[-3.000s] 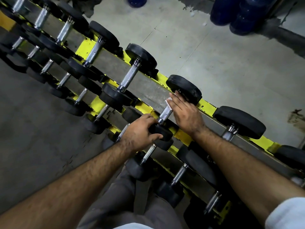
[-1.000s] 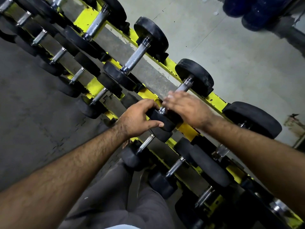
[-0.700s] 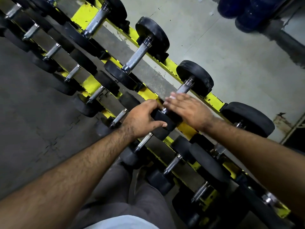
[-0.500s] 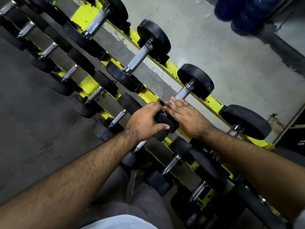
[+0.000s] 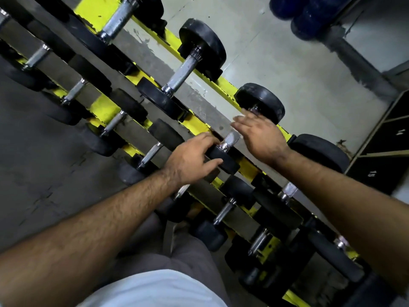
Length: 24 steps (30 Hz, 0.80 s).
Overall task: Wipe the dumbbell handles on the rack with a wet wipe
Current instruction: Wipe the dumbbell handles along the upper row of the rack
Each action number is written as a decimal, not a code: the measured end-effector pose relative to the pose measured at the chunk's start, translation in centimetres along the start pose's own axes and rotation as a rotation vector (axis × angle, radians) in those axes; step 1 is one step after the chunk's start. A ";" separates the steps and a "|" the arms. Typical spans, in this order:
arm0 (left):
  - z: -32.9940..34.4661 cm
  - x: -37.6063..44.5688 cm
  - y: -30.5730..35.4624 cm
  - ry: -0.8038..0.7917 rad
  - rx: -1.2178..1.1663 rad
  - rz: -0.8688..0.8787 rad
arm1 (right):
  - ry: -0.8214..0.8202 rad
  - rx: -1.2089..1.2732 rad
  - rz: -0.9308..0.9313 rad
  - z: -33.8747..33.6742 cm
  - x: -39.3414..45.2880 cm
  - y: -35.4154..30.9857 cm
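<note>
The left hand (image 5: 190,158) grips the near black head (image 5: 223,159) of a dumbbell on the top tier of the yellow rack (image 5: 247,167), fingers curled over the head's upper edge and the thumb pressed along its near face. Just beyond its fingertips the dumbbell's knurled chrome handle (image 5: 229,141) shows bare for a short stretch.

The right hand (image 5: 261,134) lies over the far part of that same handle, palm down, fingers stretched flat and slightly spread toward the left, not curled round anything. It is blurred. A small pale patch at the fingertips (image 5: 242,117) may be the wet wipe, but I cannot tell for certain; the rest would be hidden under the palm. Whether the palm touches the handle I cannot tell. Just past the right hand's knuckles sits the dumbbell's far head (image 5: 263,103).

To the left of both hands, further along the same tier, another dumbbell (image 5: 183,69) lies across the rack rails with its handle fully exposed, and one more handle (image 5: 119,18) shows beyond it. Below the left forearm, a lower tier holds a row of smaller dumbbells (image 5: 152,154). Under the right forearm a chrome handle end (image 5: 290,190) pokes out. Well beyond the right hand, at the far wall, stand 2 dark blue rounded containers (image 5: 309,16). To the right of the right wrist stands a dark box marked 15 (image 5: 374,171).
</note>
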<state>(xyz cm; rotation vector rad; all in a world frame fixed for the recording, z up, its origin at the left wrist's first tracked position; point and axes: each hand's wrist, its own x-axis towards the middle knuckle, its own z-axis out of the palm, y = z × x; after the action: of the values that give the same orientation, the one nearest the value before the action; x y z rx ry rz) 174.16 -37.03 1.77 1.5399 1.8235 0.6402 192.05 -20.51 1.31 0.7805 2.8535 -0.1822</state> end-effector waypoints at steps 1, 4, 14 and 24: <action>-0.6 0.3 -0.4 -0.025 -0.034 -0.020 | -0.012 -0.003 0.048 -0.5 0.3 -0.9; -1.6 1.4 -1.2 -0.108 -0.192 -0.108 | -0.173 0.009 -0.158 -0.6 0.1 -4.0; -1.3 2.9 -1.5 -0.180 -0.266 -0.220 | -0.448 -0.140 -0.205 -2.5 2.2 -4.5; -1.4 1.9 1.0 -0.157 -0.222 -0.266 | -0.554 -0.123 -0.183 -4.1 2.6 -4.2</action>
<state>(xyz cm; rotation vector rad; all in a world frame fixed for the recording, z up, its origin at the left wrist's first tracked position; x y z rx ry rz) 173.59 -34.91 3.10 1.1462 1.7349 0.5566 187.09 -22.18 5.10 0.3666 2.3742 -0.2061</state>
